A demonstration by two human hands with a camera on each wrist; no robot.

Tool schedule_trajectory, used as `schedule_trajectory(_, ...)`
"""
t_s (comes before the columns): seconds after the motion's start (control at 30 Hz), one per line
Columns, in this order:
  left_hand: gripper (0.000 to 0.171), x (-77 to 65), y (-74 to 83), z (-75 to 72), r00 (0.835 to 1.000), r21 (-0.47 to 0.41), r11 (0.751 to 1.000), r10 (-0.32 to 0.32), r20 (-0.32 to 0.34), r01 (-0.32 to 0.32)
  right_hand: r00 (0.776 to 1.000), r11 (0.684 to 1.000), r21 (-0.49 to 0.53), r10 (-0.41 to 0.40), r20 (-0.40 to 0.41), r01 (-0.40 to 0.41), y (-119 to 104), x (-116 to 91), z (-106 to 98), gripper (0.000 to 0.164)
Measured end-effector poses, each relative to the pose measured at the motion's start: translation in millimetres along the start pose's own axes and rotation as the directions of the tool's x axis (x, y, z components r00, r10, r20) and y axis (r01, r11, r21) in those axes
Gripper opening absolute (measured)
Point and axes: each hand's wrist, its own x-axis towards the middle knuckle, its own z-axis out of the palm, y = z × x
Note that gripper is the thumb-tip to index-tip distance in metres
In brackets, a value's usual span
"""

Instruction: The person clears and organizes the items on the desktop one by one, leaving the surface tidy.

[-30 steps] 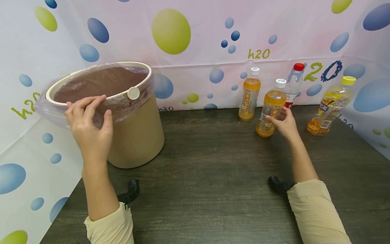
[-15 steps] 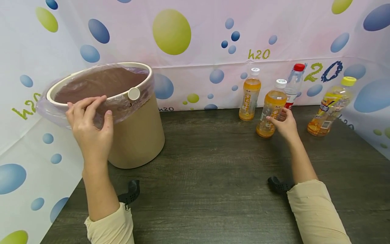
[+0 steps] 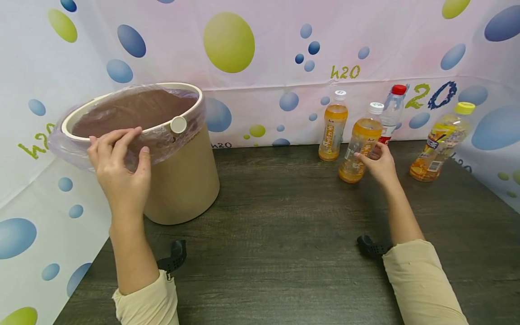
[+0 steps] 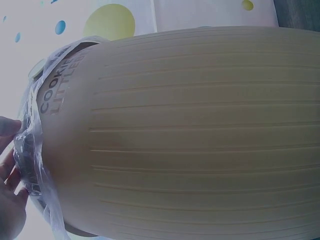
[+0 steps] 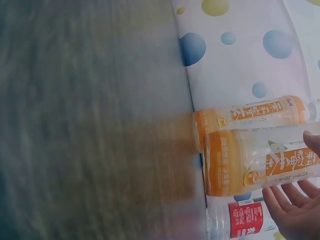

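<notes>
In the head view, my left hand [image 3: 122,169] holds the near rim of a beige trash can [image 3: 183,180], its fingers bent over the clear plastic liner [image 3: 160,146]. The left wrist view shows the ribbed side of the can, with my fingertips at the liner's edge. On the right, my right hand [image 3: 378,167] grips a plastic bottle of orange drink [image 3: 361,135] with a white cap, thumb on the near side and fingers behind. This bottle leans slightly; whether its base touches the table I cannot tell.
Another white-capped orange drink bottle [image 3: 333,131] stands left of the held one. Behind it is a clear red-capped bottle [image 3: 392,113], partly hidden. A yellow-capped bottle [image 3: 440,140] stands farther right. All are on the dark wood table [image 3: 264,234], before a dotted backdrop [image 3: 268,40].
The gripped bottle has tilted a little, its base shifting left and its cap slightly right and up. My left hand and the trash can stay put.
</notes>
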Motion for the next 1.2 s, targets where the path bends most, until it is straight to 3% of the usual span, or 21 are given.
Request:
schedule_trajectory(0.33, 0.027, -1.4, -15.2, 1.8, 1.0, 0.014, 1.0, 0.0, -0.008, 0.0, 0.997, 0.995, 0.052, -0.081, 0.015, 0.08, -9.1, 0.5, 10.6, 0.074)
schedule_trajectory(0.5, 0.026, -0.2, -5.8, -0.1, 1.0, 0.006, 1.0, -0.002, -0.006, 0.002, 0.993, 0.984, 0.138, -0.114, 0.023, 0.11, -10.8, -0.4, 16.8, 0.07)
schedule_trajectory(0.7, 0.026, -0.1, -7.1, 0.2, 1.0, 0.006, 1.0, 0.005, -0.004, -0.005, 0.993, 0.961, 0.266, -0.096, 0.07, 0.074, -15.3, -3.4, 21.0, 0.066)
schedule_trajectory(0.87, 0.026, -1.2, -12.9, 1.4, 1.0, 0.021, 1.0, -0.003, -0.003, 0.003, 0.993, 0.954, 0.299, -0.054, 0.109, 0.019, -14.7, -1.0, 25.5, 0.062)
schedule_trajectory(1.1, 0.026, -0.5, -6.4, 0.6, 1.0, 0.014, 1.0, 0.008, 0.0, -0.008, 0.992, 0.905, 0.425, -0.072, 0.102, 0.022, -13.5, -3.7, 31.3, 0.051)
schedule_trajectory(1.2, 0.025, 0.0, -2.3, 0.4, 1.0, 0.008, 1.0, 0.012, -0.001, -0.012, 0.988, 0.854, 0.519, -0.108, 0.113, 0.034, -9.7, -2.1, 32.5, 0.056)
